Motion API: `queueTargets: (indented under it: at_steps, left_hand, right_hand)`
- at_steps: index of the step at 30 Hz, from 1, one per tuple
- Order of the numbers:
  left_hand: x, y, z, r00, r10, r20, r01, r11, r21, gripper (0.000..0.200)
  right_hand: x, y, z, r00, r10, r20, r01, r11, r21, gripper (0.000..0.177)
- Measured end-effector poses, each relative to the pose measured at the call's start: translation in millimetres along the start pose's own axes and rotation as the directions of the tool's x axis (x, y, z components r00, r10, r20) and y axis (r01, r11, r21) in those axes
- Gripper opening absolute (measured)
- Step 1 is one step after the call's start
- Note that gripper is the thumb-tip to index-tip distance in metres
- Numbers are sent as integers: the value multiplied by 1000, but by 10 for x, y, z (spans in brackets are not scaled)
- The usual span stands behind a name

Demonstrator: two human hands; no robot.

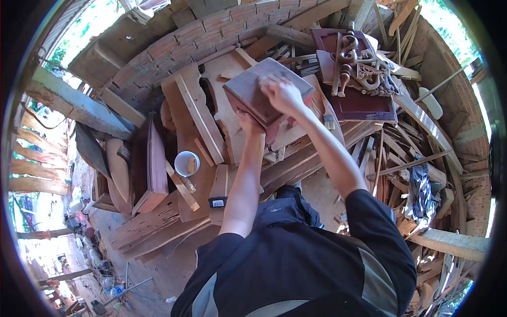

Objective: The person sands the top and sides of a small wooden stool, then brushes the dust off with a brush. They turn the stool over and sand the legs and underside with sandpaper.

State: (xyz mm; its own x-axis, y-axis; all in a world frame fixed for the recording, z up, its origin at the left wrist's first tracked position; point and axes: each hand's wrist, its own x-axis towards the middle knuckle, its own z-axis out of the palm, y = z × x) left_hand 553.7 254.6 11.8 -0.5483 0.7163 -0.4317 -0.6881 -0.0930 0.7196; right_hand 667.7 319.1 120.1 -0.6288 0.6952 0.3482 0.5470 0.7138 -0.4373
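Note:
A reddish-brown wooden box-like piece (245,95) with a flat, dusty top is tilted above the workbench. My left hand (250,122) grips its lower near edge from below. On the top face lies my right hand (281,95), its fingers bent and pressed together; whatever may be under them is hidden. A brush (329,122) with a pale end lies to the right of the piece. To the left stands a white bucket (187,164) with something tan inside.
Carved scrollwork (351,66) rests on dark red panels (364,108) at the upper right. Scrap wood (401,153) is heaped on the right. Dark-faced boards (150,164) stand left of the bucket. A brick wall (200,37) runs behind.

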Motion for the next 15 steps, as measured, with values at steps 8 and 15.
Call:
queueTargets:
  at_steps: [8,15]
  left_hand:
    - [210,-297,-89,969,244,41,-234,957,-170,78]
    - [36,-212,94,986,140,-92,-147,986,-77,73]
  right_hand:
    - [-3,-46,242,963,-263,64,265,964,-24,34]
    - [80,36,210,956,-289,-47,279,947,-158,34]
